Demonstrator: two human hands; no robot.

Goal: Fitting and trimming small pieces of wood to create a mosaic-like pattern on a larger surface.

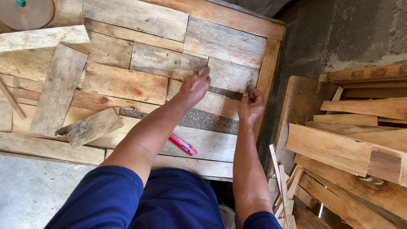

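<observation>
A panel of fitted wooden boards [140, 80] lies in front of me, framed by a wooden border [268, 63]. My left hand [194, 86] rests flat on a short plank [231, 75], fingers pointing to its upper left corner. My right hand [250, 106] pinches the right end of the pale plank [214, 103] just below it, near the border. A dark gap [203, 121] showing rough backing runs under that plank. A red utility knife [182, 144] lies on a lower board beside my left forearm.
Loose planks [59, 87] and a short offcut [90, 126] lie on the panel's left side. A stack of cut wood pieces [352, 144] sits at the right. A round brown roll [27, 12] is at the top left. Concrete floor [29, 191] shows below.
</observation>
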